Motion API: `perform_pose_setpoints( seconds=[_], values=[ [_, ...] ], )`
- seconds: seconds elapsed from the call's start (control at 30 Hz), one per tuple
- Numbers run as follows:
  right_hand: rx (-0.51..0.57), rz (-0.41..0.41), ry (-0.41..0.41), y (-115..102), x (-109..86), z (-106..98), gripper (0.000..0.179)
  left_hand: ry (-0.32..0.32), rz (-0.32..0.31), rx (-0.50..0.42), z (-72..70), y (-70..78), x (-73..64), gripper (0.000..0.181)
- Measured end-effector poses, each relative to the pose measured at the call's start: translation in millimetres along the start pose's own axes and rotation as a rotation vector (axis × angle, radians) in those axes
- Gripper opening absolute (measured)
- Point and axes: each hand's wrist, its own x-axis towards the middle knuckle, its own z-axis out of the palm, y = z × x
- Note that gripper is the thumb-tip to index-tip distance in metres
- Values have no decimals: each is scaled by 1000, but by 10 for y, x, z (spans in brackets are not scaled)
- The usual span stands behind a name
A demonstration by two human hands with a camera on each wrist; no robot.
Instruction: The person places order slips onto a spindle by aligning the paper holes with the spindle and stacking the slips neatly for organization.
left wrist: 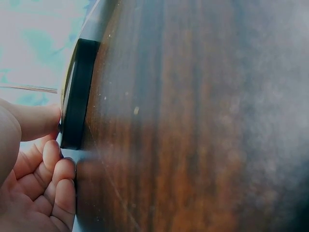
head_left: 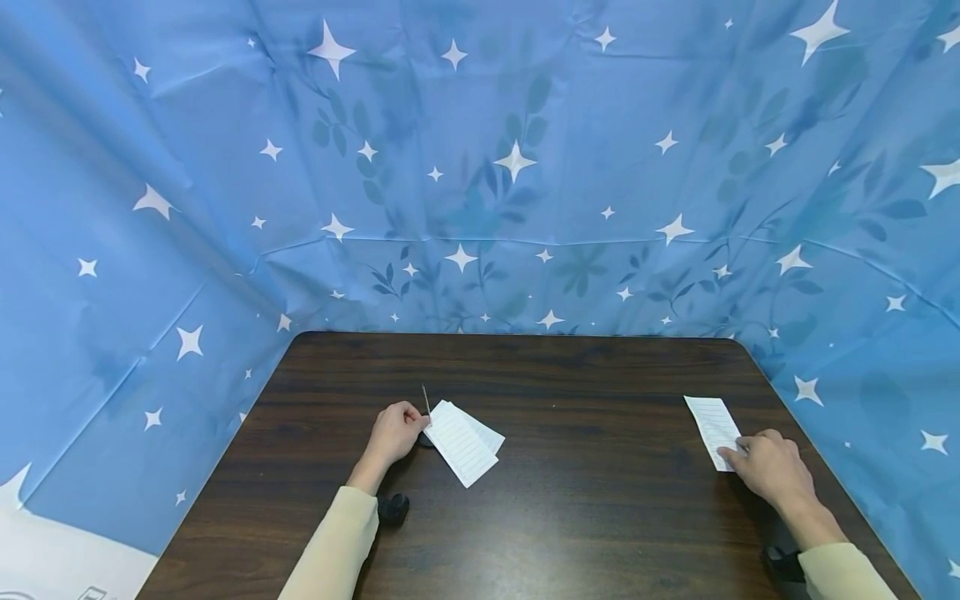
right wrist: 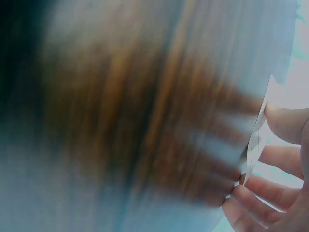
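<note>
Left of the table's middle, a bill spike (head_left: 427, 401) stands with its thin metal needle upright on a round black base (left wrist: 79, 94). My left hand (head_left: 399, 430) grips the edge of that base, thumb on top and fingertips beside it. Two white printed paper slips (head_left: 459, 447) lie fanned over each other, their upper corner at the needle and covering most of the base in the head view. On the right side, my right hand (head_left: 771, 468) pinches the lower right edge of another printed paper slip (head_left: 710, 423). In the right wrist view this paper (right wrist: 255, 140) appears nearly edge-on between thumb and fingers.
Both hands work over a dark wood-grain table (head_left: 592, 517) with rounded far corners. A blue curtain (head_left: 480, 200) with white stars hangs behind it and along the sides. Black wrist devices (head_left: 393, 509) sit at the sleeves. White material (head_left: 67, 558) shows at the lower left.
</note>
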Motion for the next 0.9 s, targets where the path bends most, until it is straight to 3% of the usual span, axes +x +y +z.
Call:
perform_pose_setpoints(
  seconds=[0.47,0.9],
  values=[
    [30,-31,13,-88,0,-33,52,1,-10,-15,-12,18,-7,18],
    [122,-7,109,-174,-16,38,55,1,-9,-10,0,9,4,19]
  ],
)
